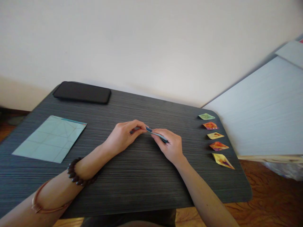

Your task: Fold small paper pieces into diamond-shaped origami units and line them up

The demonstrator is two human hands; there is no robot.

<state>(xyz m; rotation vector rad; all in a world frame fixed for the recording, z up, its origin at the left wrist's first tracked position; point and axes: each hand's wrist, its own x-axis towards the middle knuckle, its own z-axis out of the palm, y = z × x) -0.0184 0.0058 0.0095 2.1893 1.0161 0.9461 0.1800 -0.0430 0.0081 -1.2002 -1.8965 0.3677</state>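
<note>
Dark table (132, 176) was set below pale wall (151, 47). Folded paper (149, 129) was held near frame centre, long axis sloped from upper left to lower right. Upper-left end was pinched by left hand (127, 134); lower-right length was gripped, and partly covered, by right hand (169, 142). Pale sheet (50, 138) was laid at left of frame; five small paper pieces (215, 136) were lined up at right.

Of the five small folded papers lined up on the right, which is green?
The one at the far end of the row: a green folded paper. The other four are yellow or orange.
</note>
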